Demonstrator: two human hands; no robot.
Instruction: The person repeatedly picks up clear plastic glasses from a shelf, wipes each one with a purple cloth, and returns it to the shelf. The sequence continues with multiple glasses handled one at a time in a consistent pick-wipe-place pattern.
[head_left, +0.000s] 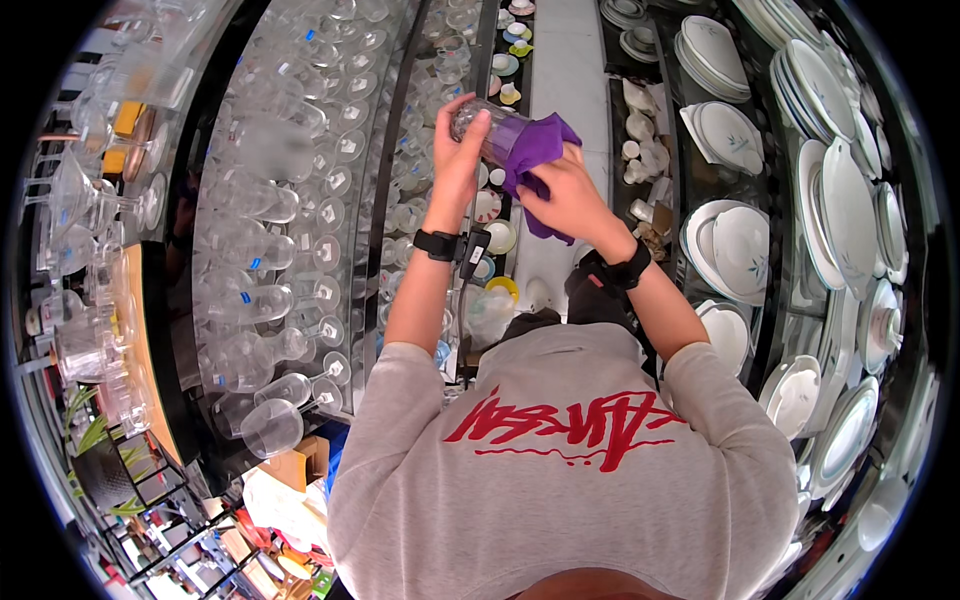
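Observation:
A clear drinking glass lies tilted in front of me, above the aisle. My left hand is wrapped round its left end, thumb on the near side. Over the glass's right end a purple cloth is draped and bunched, hanging down below it. My right hand grips this cloth against the glass, with the fingers partly hidden in its folds. Whether any fingertips are inside the glass I cannot tell.
Rows of stemmed glasses line the shelf at my left. Stacked white plates and oval platters fill the shelves at my right. Small coloured cups stand at the far end. A narrow pale floor runs between.

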